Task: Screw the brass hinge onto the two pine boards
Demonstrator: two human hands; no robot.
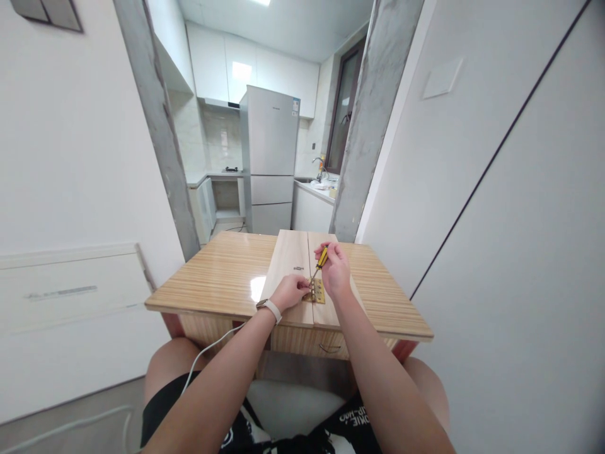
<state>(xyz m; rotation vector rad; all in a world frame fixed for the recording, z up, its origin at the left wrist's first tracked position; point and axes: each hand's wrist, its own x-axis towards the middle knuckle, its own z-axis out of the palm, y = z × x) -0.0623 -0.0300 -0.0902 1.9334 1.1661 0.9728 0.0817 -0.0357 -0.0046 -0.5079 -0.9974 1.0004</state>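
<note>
Two pale wooden boards [287, 252] lie side by side on the table, with a narrow seam between them. A brass hinge [320, 291] lies across the seam near their front end. My right hand [336, 270] is closed around the handle of a yellow and black screwdriver [322, 257], whose shaft slants down to the hinge. My left hand [290, 291] has its fingers pinched together at the hinge's left side, by the screwdriver tip; what they hold, if anything, is too small to name. Small dark pieces [299, 268] lie on the left board.
The wood-grain table [212, 271] has a drawer with a handle below its front edge. A white cable [208, 347] hangs at the front left. Past the table stand a grey fridge [271, 139] and a kitchen counter. White walls flank both sides.
</note>
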